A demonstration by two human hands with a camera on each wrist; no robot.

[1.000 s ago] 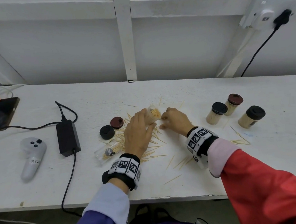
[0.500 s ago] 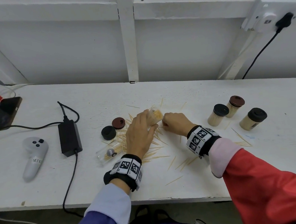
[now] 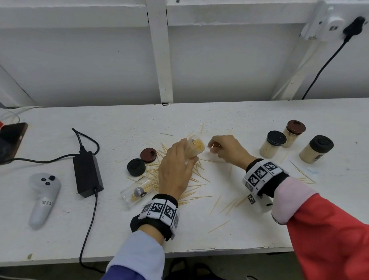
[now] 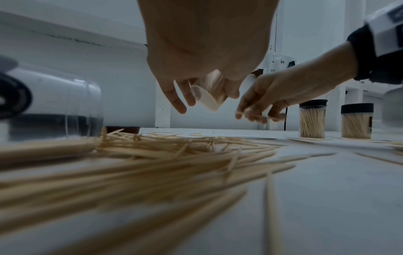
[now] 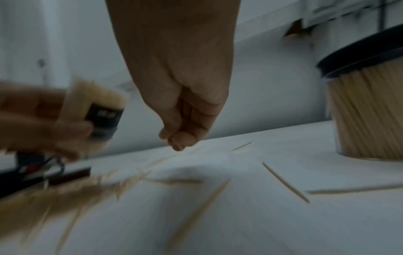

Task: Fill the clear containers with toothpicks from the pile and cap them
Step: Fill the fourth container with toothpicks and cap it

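Observation:
My left hand [image 3: 181, 162] grips a clear container [image 3: 196, 147] packed with toothpicks, tilted above the table with its open mouth facing right. In the left wrist view its round base [image 4: 206, 99] shows under the left hand's fingers [image 4: 176, 100]. My right hand [image 3: 213, 147] pinches a few toothpicks just right of that mouth; the pinched fingertips [image 5: 179, 141] hang above the table. The toothpick pile [image 3: 157, 176] lies under my left hand. A second clear container [image 3: 137, 192] lies on its side with some toothpicks in it. Next to it are loose black [image 3: 136, 166] and brown [image 3: 148, 155] caps.
Three capped, filled containers [image 3: 272, 144] [image 3: 293, 132] [image 3: 315, 150] stand at the right. Stray toothpicks [image 3: 227, 204] lie scattered near the front. At the left are a black power adapter [image 3: 87, 174] with its cable, a white controller [image 3: 43, 197] and a phone [image 3: 4, 143].
My right hand has lifted off the table and come up beside the container's mouth with toothpicks pinched. The left hand has kept hold of the container and raised it slightly.

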